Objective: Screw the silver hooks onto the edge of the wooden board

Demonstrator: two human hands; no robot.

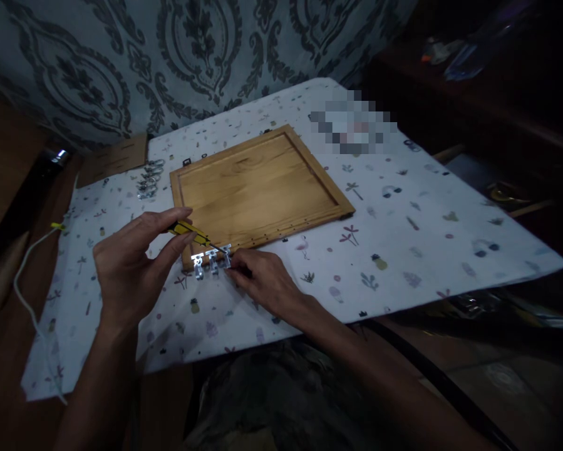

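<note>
A framed wooden panel point(257, 181) lies flat on the table, with a row of small dark holes along its near edge. Three shiny metal clips point(213, 260) sit side by side at its near left corner. My left hand point(133, 266) pinches the yellow and black handle of a screwdriver point(191, 233), whose shaft slants down to the rightmost clip. My right hand point(267, 279) is closed at that same clip, thumb and fingertips pressed together against its lower end. Whether a screw is under the screwdriver tip is too small to tell.
Several more metal clips point(150, 178) lie in a heap left of the panel, near a piece of cardboard point(114, 160). A white cable point(22, 282) hangs over the left side of the patterned tablecloth point(403, 250). A blurred-out item point(354, 128) lies at the back right.
</note>
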